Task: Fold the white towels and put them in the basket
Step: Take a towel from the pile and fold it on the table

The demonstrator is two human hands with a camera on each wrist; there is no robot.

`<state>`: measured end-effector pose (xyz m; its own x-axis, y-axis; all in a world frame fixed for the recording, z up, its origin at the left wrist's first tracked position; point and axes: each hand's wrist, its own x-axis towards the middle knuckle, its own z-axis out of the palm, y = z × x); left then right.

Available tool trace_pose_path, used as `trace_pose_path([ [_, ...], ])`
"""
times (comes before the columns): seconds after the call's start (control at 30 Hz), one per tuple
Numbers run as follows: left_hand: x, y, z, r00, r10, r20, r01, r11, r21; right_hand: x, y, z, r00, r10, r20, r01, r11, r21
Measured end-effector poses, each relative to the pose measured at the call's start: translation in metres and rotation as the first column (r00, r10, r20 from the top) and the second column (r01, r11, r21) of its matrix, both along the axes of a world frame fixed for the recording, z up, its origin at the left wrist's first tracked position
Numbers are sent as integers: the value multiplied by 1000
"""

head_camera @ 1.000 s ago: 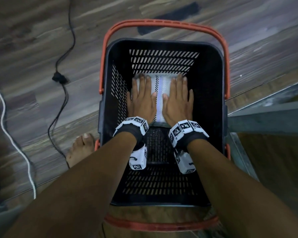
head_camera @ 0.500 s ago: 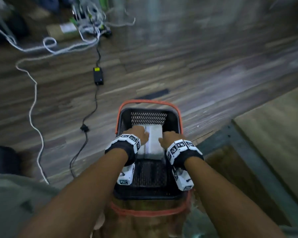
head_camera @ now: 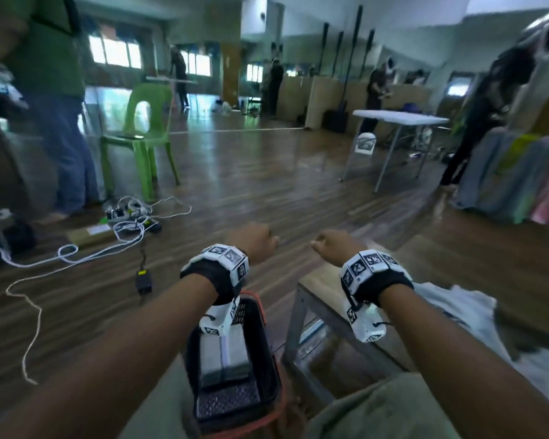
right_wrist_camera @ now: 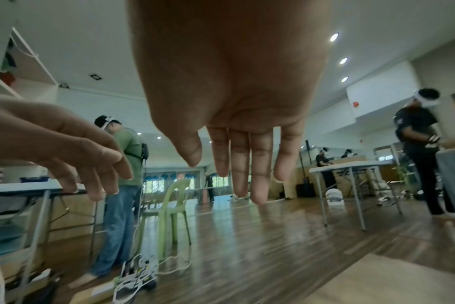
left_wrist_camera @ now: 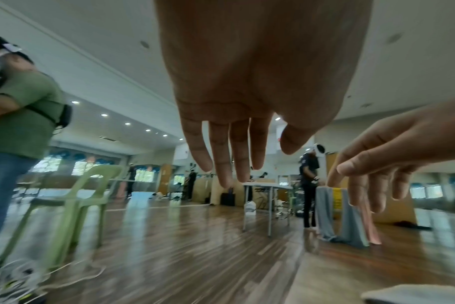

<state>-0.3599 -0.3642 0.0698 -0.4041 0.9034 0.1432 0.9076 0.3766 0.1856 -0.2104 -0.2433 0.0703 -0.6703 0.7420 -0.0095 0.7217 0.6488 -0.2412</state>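
A folded white towel [head_camera: 224, 354] is seen lying flat in the black basket [head_camera: 268, 359] with orange handles, low in the centre of the head view. More white towels [head_camera: 454, 307] are heaped on the wooden table [head_camera: 322, 286] at lower right. Both hands are held up mid-frame, apart from each other: nothing is gripped by the left hand [head_camera: 255, 242] or the right hand [head_camera: 336, 245], fingers hanging loose. A green chair [head_camera: 143, 134] and tangled cables [head_camera: 130, 217] are spotted on the floor, upper left.

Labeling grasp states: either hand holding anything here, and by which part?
Nothing held. Left hand and right hand hang with relaxed fingers, empty, raised above the basket where the folded towel lies.
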Motion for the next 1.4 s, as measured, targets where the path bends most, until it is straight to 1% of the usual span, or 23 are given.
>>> trace_pose_path([
  [0.1,37,2,24,994,-103,-43,104,994,34,56,-5,24,998,-61,-23,62,996,66],
  [0.2,73,12,38,970,-235,-55,238,969,59,108,-7,34,985,-160,-60,165,981,103],
  [0.33,118,30,38,929,-366,-52,368,929,38,172,-10,39,956,-278,-95,287,953,97],
  [0.43,148,51,34,888,-458,-31,459,888,24,216,-16,39,930,-363,-55,367,926,92],
  [0.53,180,68,26,840,-541,-27,542,840,25,259,-20,34,888,-459,-20,459,884,86],
  [0.6,201,80,17,804,-594,-20,595,803,41,288,-24,29,859,-512,-3,511,857,67],
  [0.7,236,100,-4,748,-662,47,662,749,25,328,-30,17,806,-592,-6,592,805,31],
  [0.8,276,114,-27,694,-717,70,719,694,-31,366,-29,-7,761,-649,-2,649,761,-8],
  [0.83,289,119,-35,669,-740,77,743,668,-42,376,-28,-17,752,-659,26,660,751,-26],
  [0.97,341,138,-81,586,-802,117,810,582,-66,408,-16,-63,747,-654,120,665,741,-94],
  [1.03,364,146,-106,554,-822,133,832,550,-69,417,-11,-87,736,-662,140,675,733,-87],
  [1.1,384,151,-129,527,-836,153,849,524,-65,422,-8,-110,739,-645,195,665,745,-54],
  [1.17,403,155,-151,530,-832,164,848,521,-102,427,-3,-131,753,-618,226,633,774,8],
  [1.27,425,160,-177,577,-796,184,816,551,-173,434,10,-153,770,-602,210,602,795,71],
  [1.33,434,163,-187,614,-758,221,789,594,-158,436,19,-163,783,-582,218,578,811,89],
  [1.4,440,167,-192,648,-721,245,757,645,-105,437,29,-169,797,-554,239,544,831,115],
])
